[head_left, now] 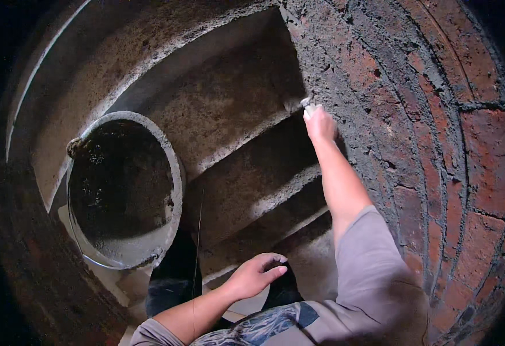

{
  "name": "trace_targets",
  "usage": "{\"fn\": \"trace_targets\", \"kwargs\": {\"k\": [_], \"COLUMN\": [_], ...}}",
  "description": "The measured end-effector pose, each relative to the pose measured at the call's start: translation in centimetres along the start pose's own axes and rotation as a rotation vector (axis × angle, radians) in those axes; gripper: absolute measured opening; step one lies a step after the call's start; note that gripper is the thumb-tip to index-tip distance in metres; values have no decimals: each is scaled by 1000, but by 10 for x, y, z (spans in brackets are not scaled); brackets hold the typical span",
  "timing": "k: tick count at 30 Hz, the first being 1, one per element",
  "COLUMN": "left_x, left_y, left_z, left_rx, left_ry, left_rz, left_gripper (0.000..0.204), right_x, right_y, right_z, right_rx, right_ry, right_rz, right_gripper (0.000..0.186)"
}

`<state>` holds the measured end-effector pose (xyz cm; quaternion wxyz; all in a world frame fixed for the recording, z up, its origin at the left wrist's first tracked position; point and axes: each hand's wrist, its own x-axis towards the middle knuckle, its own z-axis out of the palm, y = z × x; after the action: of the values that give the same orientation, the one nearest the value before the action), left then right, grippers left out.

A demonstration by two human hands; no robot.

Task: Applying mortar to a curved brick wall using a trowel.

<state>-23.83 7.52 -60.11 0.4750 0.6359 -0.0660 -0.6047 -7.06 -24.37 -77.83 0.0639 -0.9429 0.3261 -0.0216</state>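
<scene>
Gripping the tool (306,102) in our right hand (320,123), we have the wall (373,98) just rightward, the empty left hand (257,274) farther off.

Rough, stained brown steps (235,92) are running aslant across the middle, their crumbly front edges (284,192) catching the light — pale grey beside dark recesses. A dim reddish-brown wall (39,254) is curving into shadow at lower left, and a thin bright edge (38,60) is arcing above it.
</scene>
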Motion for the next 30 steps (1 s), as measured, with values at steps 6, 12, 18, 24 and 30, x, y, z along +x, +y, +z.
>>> {"fn": "trace_targets", "kwargs": {"k": [6,12,18,24,30], "left_x": [-5,-11,-14,-11,-4], "left_y": [-1,-18,-17,-23,-29], "left_z": [3,6,10,19,31], "left_rx": [-43,-72,-33,-56,99], "left_ry": [-25,2,30,36,105], "left_rz": [-96,1,52,111,215], "left_gripper": [30,29,30,31,30], "right_x": [13,-8,-23,-51,-99], "right_y": [-22,-16,-8,-18,-66], "right_z": [13,5,-23,-99,-179], "right_rx": [25,9,-40,-9,191], "right_ry": [96,170,204,229,481], "right_rz": [-38,-18,-44,-164,-572], "right_gripper": [31,31,31,29,24]}}
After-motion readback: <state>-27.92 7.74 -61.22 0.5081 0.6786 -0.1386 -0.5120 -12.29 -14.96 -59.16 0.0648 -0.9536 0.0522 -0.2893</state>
